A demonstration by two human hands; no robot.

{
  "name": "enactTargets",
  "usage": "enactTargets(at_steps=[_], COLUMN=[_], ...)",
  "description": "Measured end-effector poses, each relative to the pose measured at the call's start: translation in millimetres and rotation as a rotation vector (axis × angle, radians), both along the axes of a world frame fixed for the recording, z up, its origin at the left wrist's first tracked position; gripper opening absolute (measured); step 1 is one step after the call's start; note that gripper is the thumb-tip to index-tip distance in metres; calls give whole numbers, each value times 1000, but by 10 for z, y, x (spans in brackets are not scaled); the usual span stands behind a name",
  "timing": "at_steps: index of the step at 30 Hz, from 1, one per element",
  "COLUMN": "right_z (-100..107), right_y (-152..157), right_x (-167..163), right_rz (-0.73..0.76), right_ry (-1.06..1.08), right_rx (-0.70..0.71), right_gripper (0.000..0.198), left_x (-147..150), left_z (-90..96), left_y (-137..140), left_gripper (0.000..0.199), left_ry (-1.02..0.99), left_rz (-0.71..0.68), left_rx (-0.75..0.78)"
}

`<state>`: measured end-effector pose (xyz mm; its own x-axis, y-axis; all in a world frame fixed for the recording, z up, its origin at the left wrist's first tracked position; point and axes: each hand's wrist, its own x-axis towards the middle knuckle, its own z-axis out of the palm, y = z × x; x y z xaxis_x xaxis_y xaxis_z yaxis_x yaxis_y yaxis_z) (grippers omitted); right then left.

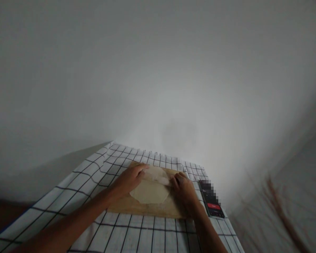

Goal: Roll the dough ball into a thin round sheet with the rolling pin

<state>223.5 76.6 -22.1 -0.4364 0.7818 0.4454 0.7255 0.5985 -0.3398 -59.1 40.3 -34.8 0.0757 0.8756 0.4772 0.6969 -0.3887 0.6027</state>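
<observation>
A flat, pale sheet of dough (150, 192) lies on a wooden board (137, 209). Across its upper part runs a light, floury rolling pin (156, 178), tilted slightly down toward the right. My left hand (134, 175) is closed round the pin's left end, near the dough's far left edge. On the other side, my right hand (181, 182) grips the right end with curled fingers. Both palms hide the ends of the pin. Some dough shows beyond the pin as well as on the near side.
The board rests on a table with a white, black-checked cloth (131, 232). A phone (212, 200) with a lit screen lies right of the board. A pale wall (158, 88) rises behind the table. Thin brown twigs (281, 214) stand at the lower right.
</observation>
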Motion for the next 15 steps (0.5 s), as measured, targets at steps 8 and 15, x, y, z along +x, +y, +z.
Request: enactTargets(at_steps=[8, 15], right_z=[74, -6], right_y=[-19, 45], right_x=[86, 39], right_rz=[-79, -96], right_ry=[3, -50], right_rx=[4, 59], right_gripper=[30, 34], left_x=[125, 179], left_z=[37, -47], left_y=[-127, -69], left_gripper=[35, 39], left_ry=[3, 90], left_rz=[-98, -52], left_rx=[-60, 29])
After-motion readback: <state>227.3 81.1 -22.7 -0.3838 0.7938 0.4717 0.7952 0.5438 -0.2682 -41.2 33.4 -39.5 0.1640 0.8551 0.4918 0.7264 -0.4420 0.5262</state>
